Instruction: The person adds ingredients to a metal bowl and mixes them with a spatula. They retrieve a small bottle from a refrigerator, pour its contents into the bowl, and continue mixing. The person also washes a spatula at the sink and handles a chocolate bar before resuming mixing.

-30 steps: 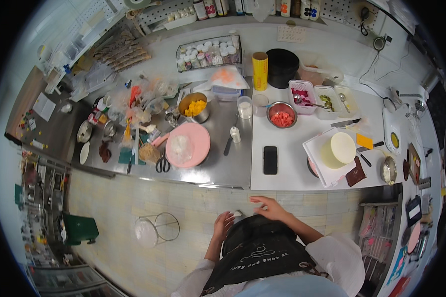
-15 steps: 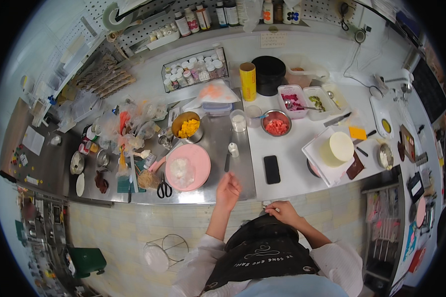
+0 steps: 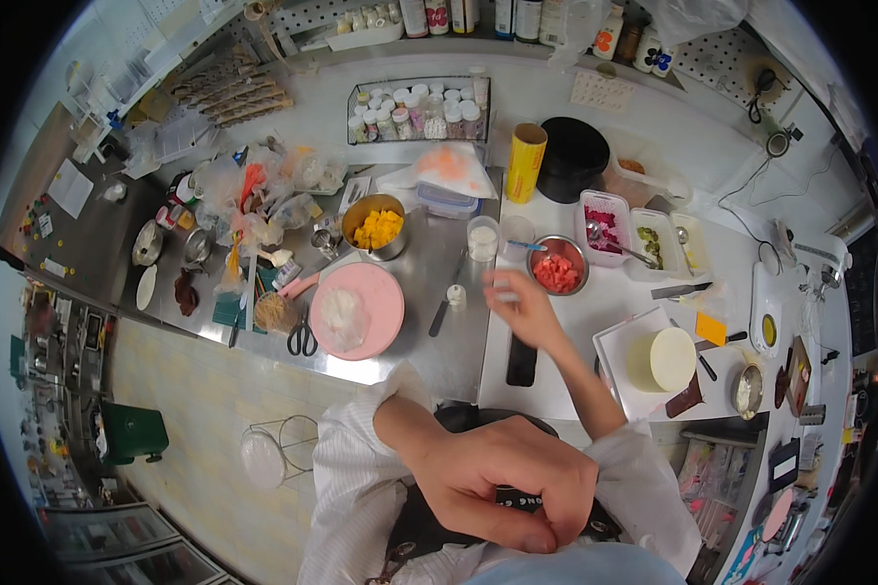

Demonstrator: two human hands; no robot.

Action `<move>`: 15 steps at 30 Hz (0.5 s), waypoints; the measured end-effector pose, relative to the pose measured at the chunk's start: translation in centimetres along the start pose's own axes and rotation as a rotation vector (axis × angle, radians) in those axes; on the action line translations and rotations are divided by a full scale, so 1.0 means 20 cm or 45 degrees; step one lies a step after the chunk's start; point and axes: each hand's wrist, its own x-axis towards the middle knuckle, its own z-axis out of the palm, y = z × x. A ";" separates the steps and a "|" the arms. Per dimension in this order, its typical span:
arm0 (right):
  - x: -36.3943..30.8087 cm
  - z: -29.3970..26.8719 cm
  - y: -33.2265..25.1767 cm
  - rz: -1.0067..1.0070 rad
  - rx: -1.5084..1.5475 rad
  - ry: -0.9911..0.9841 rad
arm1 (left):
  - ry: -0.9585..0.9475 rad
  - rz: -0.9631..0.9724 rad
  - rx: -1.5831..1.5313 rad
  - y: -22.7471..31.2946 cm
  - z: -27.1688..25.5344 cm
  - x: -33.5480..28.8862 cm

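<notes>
Raised close to the camera, my left hand [image 3: 507, 478] is curled, thumb bent toward the fingers, with apron showing through the gap and nothing seen in its grasp. My right hand [image 3: 519, 310] reaches over the counter, fingers loosely apart and holding nothing I can see. Beside it is a metal bowl [image 3: 559, 268] of red fruit cubes. A small white bottle [image 3: 456, 294] and a dark spatula [image 3: 439, 317] lie to its left. Below the right hand lies a black phone [image 3: 521, 363]. A pale round cake [image 3: 662, 359] stands on a white board [image 3: 615, 351] to the right.
At left are a pink turntable [image 3: 385, 327] bearing plastic film, scissors [image 3: 302, 337] and a metal pot [image 3: 390, 252] of yellow cubes. Fruit tubs [image 3: 605, 219], a yellow roll [image 3: 525, 161] and a black round container [image 3: 573, 161] stand at the back. A knife [image 3: 678, 291] lies right.
My left hand has come up from the waist area toward the camera and curled. The right hand has moved forward over the counter, near the red fruit bowl. The view has shifted.
</notes>
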 end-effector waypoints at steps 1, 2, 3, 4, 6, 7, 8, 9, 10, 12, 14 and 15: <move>0.13 -0.03 -0.02 -0.036 0.006 -0.033 | 0.013 0.048 0.034 0.01 -0.03 0.01; 0.26 -0.03 -0.02 -0.128 -0.041 -0.018 | 0.047 0.088 0.076 0.02 -0.06 0.01; 0.39 -0.02 -0.02 -0.207 -0.078 -0.010 | 0.080 0.088 0.110 0.04 -0.10 0.00; 0.52 -0.04 -0.05 -0.103 -0.100 -0.010 | 0.113 0.088 0.128 0.07 -0.16 -0.01; 0.85 -0.08 -0.07 -0.133 -0.045 0.052 | 0.149 0.023 0.138 0.15 -0.28 -0.04; 1.03 -0.09 -0.06 -0.263 0.032 0.116 | 0.171 -0.014 0.120 0.18 -0.33 -0.04; 1.20 -0.14 -0.11 -0.306 -0.110 0.225 | 0.178 -0.040 0.084 0.21 -0.37 -0.04; 1.38 -0.20 -0.15 -0.349 -0.252 0.335 | 0.186 -0.067 0.049 0.23 -0.42 -0.05; 1.60 -0.27 -0.14 -0.507 -0.388 0.567 | 0.199 -0.097 -0.024 0.26 -0.47 -0.06; 2.00 -0.33 -0.12 -0.649 -0.567 0.847 | 0.238 0.075 0.008 0.28 -0.55 -0.11; 2.32 -0.43 -0.12 -0.620 -0.710 0.978 | 0.279 0.218 0.082 0.31 -0.66 -0.14; 2.45 -0.50 -0.14 -0.611 -0.794 1.044 | 0.295 0.226 0.088 0.34 -0.72 -0.16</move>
